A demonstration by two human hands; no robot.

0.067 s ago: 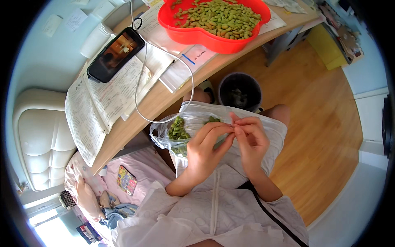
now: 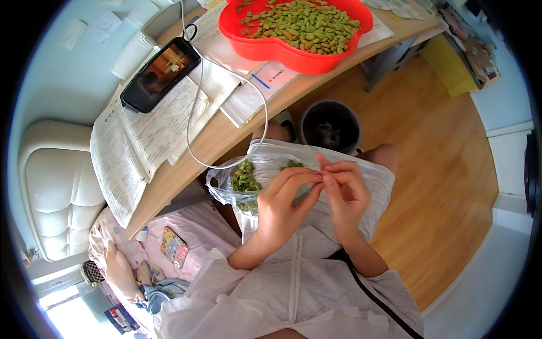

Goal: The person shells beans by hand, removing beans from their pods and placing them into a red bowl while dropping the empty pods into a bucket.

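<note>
My left hand (image 2: 281, 204) and my right hand (image 2: 346, 195) meet fingertip to fingertip above my lap. Both are closed in a pinch, and whatever lies between the tips is too small or hidden to make out. Under and beside the left hand, a clear plastic bag (image 2: 219, 190) rests on my lap. Green pods (image 2: 245, 178) fill it, with a few more green pieces (image 2: 292, 164) showing just beyond the left fingers. Up on the desk stands a red bowl (image 2: 271, 55) holding a heap of yellow-green beans (image 2: 307, 27).
A phone (image 2: 160, 75) leans on open papers (image 2: 152, 127) on the wooden desk (image 2: 186, 165). Its white cable (image 2: 265, 107) loops over the desk edge near the bag. A dark bin (image 2: 329, 127) stands on the floor beyond my knees. Left are a bed (image 2: 203, 226) and a patterned phone case (image 2: 174, 247).
</note>
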